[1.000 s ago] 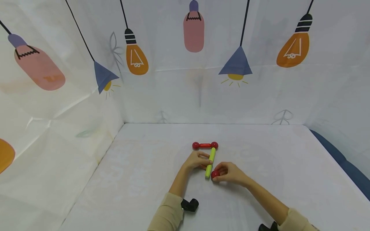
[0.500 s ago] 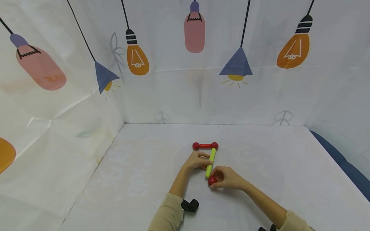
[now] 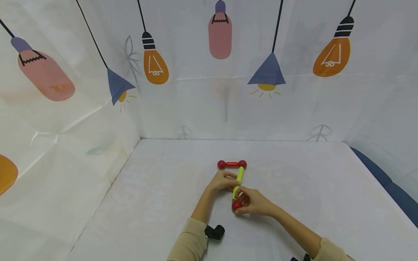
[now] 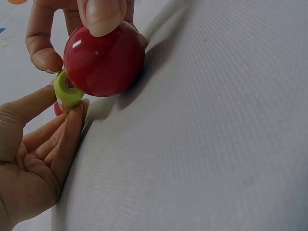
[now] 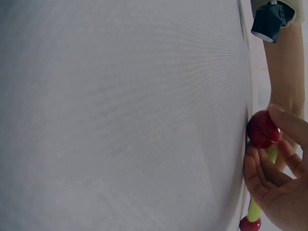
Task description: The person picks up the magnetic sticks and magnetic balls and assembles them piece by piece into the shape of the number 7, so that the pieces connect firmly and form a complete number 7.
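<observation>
My left hand (image 3: 223, 182) pinches a yellow-green rod (image 3: 240, 175) between thumb and fingers, low over the table. The rod's far end meets a red ball (image 3: 242, 164); a short red rod (image 3: 232, 164) joins that ball to another red ball (image 3: 221, 164). At the rod's near end my right hand (image 3: 256, 203) grips a loose red ball (image 3: 236, 206). In the left wrist view this ball (image 4: 103, 60) sits right at the hollow end of the rod (image 4: 67, 90); whether they are joined I cannot tell.
White table (image 3: 156, 203) lies under both hands, with a white sheet (image 3: 196, 105) printed with lamps behind and at the left. Black wrist cameras (image 3: 214, 232) stick out at the sleeves. Something dark blue (image 3: 388, 181) lies past the right edge.
My right hand has brought its red ball leftward and nearer to me, from beside the yellow-green rod round to its near end. The left hand and the other pieces have stayed put.
</observation>
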`<state>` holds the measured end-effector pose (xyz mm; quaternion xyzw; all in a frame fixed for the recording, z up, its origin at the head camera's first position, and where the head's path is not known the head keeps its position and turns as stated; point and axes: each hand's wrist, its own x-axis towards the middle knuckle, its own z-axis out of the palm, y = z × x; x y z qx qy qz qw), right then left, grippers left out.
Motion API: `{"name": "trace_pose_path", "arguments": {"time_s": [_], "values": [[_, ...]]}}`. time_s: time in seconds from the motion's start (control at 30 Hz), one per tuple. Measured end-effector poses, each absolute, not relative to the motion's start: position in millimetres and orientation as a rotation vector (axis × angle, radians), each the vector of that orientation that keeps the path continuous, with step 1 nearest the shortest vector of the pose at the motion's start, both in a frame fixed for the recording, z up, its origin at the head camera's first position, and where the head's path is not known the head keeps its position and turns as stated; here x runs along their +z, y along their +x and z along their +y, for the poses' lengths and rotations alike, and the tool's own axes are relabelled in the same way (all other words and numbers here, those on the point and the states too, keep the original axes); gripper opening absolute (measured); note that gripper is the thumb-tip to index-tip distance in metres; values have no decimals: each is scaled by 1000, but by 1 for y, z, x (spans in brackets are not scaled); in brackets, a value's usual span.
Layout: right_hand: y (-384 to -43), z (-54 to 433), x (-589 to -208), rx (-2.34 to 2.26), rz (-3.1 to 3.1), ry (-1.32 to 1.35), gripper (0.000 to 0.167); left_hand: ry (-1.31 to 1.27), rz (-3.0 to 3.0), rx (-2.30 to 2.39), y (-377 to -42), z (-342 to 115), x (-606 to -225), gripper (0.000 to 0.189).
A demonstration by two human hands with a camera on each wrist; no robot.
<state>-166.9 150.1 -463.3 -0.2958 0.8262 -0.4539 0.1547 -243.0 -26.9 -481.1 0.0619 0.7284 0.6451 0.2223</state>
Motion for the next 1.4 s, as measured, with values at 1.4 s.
{"name": "trace_pose_path", "arguments": {"time_s": [1.4], "values": [[-168, 139, -464, -1217, 2389, -851, 40, 191, 2063, 1753, -239, -25, -480, 35]]}}
